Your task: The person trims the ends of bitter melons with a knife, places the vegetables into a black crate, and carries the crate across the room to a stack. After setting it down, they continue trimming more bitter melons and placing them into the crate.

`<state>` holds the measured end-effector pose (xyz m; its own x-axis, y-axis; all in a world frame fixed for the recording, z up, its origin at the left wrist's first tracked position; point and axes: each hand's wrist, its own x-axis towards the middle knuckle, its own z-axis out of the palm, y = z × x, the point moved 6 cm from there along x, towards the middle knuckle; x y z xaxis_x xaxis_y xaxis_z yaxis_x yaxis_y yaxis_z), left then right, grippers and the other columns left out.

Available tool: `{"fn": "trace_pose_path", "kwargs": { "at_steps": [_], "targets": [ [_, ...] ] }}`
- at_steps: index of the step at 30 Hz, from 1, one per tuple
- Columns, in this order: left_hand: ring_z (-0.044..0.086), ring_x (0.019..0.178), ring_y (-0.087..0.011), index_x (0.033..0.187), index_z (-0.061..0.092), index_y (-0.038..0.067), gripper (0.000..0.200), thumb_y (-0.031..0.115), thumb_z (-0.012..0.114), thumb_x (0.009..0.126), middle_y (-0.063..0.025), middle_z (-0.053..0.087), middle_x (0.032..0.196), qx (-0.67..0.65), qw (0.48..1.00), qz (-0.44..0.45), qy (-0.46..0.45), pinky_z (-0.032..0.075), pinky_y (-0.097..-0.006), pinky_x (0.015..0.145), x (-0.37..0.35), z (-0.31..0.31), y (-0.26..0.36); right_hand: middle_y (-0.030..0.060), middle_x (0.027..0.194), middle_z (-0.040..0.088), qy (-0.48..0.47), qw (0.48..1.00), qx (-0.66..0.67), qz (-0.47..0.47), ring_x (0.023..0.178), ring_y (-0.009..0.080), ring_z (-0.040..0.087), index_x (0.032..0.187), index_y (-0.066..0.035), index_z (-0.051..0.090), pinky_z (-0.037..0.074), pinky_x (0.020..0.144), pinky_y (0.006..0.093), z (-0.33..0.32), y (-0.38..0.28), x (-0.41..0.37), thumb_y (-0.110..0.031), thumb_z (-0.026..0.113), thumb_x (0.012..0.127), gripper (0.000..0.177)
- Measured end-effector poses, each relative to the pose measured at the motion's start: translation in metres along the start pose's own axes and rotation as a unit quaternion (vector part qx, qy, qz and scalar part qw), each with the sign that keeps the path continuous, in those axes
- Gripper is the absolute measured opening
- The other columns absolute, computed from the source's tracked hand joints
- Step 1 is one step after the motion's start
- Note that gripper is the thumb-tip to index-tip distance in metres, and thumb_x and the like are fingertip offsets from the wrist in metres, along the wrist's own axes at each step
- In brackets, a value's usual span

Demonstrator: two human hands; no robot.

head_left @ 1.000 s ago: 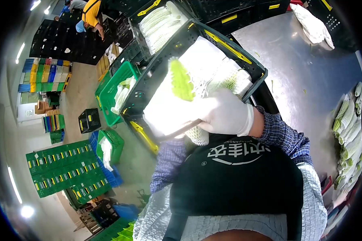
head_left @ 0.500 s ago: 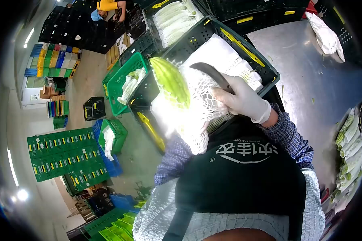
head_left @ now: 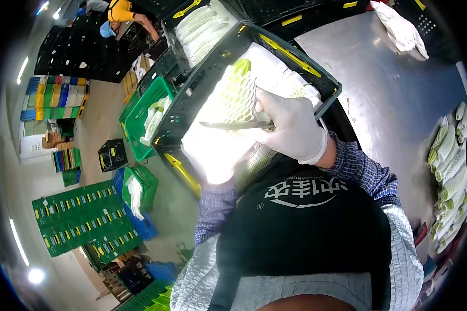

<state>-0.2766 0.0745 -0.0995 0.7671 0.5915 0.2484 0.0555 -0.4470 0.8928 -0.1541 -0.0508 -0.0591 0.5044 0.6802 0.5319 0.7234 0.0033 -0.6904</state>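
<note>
My right hand (head_left: 293, 127), in a white glove, is closed around a knife (head_left: 233, 125) with a slim blade pointing left. Its thumb and forefinger are at the edge of a white foam net sleeve (head_left: 246, 89). Inside the net is a light green bitter melon (head_left: 242, 66), its bare tip showing at the top. My left hand (head_left: 219, 173) is washed out by glare at the lower end of the net, so its fingers cannot be made out. Both hands are over a dark green crate (head_left: 192, 98) holding white paper (head_left: 262, 54) and netted melons.
A metal table (head_left: 368, 88) on the right has a white bag (head_left: 399, 28) at its far end. Netted melons (head_left: 449, 176) are piled at far right. A green crate (head_left: 135, 124) stands left, and a person in yellow (head_left: 120, 11) bends over black crates behind.
The melon's upper part, bare before, is now mostly covered by the net. My right hand has moved slightly left, and the knife blade has turned from pointing up-left to nearly level.
</note>
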Motion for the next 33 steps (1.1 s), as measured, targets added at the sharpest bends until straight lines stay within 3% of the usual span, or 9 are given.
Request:
{"fn": "trace_pose_path", "kwargs": {
  "at_steps": [5, 8, 10, 13, 16, 19, 22, 26, 33],
  "targets": [
    [0.071, 0.095, -0.0175, 0.125, 0.061, -0.005, 0.069, 0.025, 0.091, 0.070, -0.0115, 0.073, 0.111, 0.139, 0.988, 0.013, 0.058, 0.058, -0.0284, 0.082, 0.002, 0.006, 0.031, 0.0032, 0.068, 0.062, -0.019, 0.998, 0.001, -0.052, 0.058, 0.0198, 0.064, 0.081, -0.012, 0.058, 0.046, 0.050, 0.0341, -0.009, -0.006, 0.001, -0.022, 0.075, 0.081, 0.020],
    [0.065, 0.107, -0.0188, 0.134, 0.052, -0.004, 0.078, 0.021, 0.090, 0.071, -0.0139, 0.065, 0.124, -0.076, 0.992, -0.096, -0.010, 0.055, -0.0305, 0.090, -0.011, 0.019, 0.002, 0.0035, 0.067, 0.062, 0.012, 0.995, 0.094, 0.019, 0.057, 0.0173, 0.063, 0.088, -0.010, 0.064, 0.046, 0.050, 0.0312, -0.009, 0.002, 0.002, -0.025, 0.074, 0.085, 0.018],
    [0.062, 0.111, -0.0200, 0.138, 0.048, -0.004, 0.082, 0.017, 0.089, 0.070, -0.0143, 0.062, 0.127, -0.122, 0.982, -0.141, -0.037, 0.052, -0.0328, 0.095, -0.010, 0.023, 0.020, 0.0050, 0.080, 0.070, -0.004, 0.980, 0.121, 0.158, 0.059, 0.0088, 0.059, 0.107, 0.007, 0.069, 0.046, 0.053, 0.0226, -0.009, 0.025, -0.001, -0.026, 0.078, 0.089, 0.039],
    [0.068, 0.099, -0.0185, 0.133, 0.056, -0.008, 0.076, 0.011, 0.086, 0.066, -0.0118, 0.069, 0.113, -0.093, 0.994, -0.039, -0.028, 0.054, -0.0317, 0.091, -0.008, 0.019, 0.023, 0.0053, 0.090, 0.070, 0.046, 0.955, 0.282, 0.077, 0.076, 0.0059, 0.060, 0.119, 0.007, 0.065, 0.047, 0.063, 0.0199, -0.012, 0.030, 0.009, -0.023, 0.079, 0.089, 0.045],
    [0.066, 0.105, -0.0197, 0.135, 0.053, -0.008, 0.078, 0.008, 0.085, 0.066, -0.0132, 0.067, 0.119, -0.158, 0.986, -0.028, -0.041, 0.053, -0.0327, 0.094, -0.019, 0.017, 0.007, 0.0032, 0.082, 0.069, 0.046, 0.985, 0.161, 0.050, 0.069, 0.0048, 0.058, 0.112, 0.006, 0.068, 0.045, 0.059, 0.0197, -0.019, 0.033, 0.007, -0.022, 0.080, 0.087, 0.040],
    [0.064, 0.111, -0.0199, 0.138, 0.050, -0.007, 0.078, 0.009, 0.084, 0.070, -0.0139, 0.064, 0.126, -0.064, 0.991, -0.090, -0.081, 0.052, -0.0345, 0.098, -0.018, 0.017, 0.016, 0.0043, 0.087, 0.072, 0.060, 0.997, 0.010, -0.046, 0.067, 0.0129, 0.066, 0.105, -0.007, 0.071, 0.051, 0.057, 0.0244, -0.024, 0.023, 0.007, -0.017, 0.076, 0.085, 0.023],
    [0.064, 0.110, -0.0209, 0.135, 0.053, -0.004, 0.068, 0.012, 0.083, 0.076, -0.0135, 0.064, 0.125, -0.025, 0.986, -0.156, -0.059, 0.052, -0.0357, 0.097, -0.019, 0.016, 0.018, 0.0015, 0.069, 0.059, 0.048, 0.983, 0.162, -0.072, 0.055, 0.0184, 0.062, 0.094, -0.014, 0.068, 0.049, 0.049, 0.0292, -0.008, 0.004, 0.002, -0.019, 0.070, 0.087, 0.009],
    [0.064, 0.109, -0.0217, 0.134, 0.054, -0.004, 0.067, 0.013, 0.082, 0.076, -0.0138, 0.065, 0.123, -0.089, 0.985, -0.143, -0.025, 0.052, -0.0359, 0.096, -0.031, 0.012, -0.002, 0.0093, 0.075, 0.064, -0.193, 0.957, 0.087, -0.198, 0.059, 0.0273, 0.064, 0.080, -0.009, 0.066, 0.051, 0.054, 0.0393, 0.035, -0.037, -0.029, -0.023, 0.068, 0.083, 0.015],
    [0.065, 0.105, -0.0232, 0.132, 0.055, -0.004, 0.065, 0.016, 0.081, 0.076, -0.0143, 0.065, 0.120, -0.067, 0.991, -0.114, -0.007, 0.052, -0.0363, 0.093, -0.033, 0.006, 0.004, 0.0088, 0.078, 0.064, -0.261, 0.946, 0.084, -0.171, 0.064, 0.0283, 0.066, 0.083, -0.009, 0.066, 0.052, 0.056, 0.0384, 0.028, -0.040, -0.028, -0.022, 0.071, 0.080, 0.014]
  ]
}}
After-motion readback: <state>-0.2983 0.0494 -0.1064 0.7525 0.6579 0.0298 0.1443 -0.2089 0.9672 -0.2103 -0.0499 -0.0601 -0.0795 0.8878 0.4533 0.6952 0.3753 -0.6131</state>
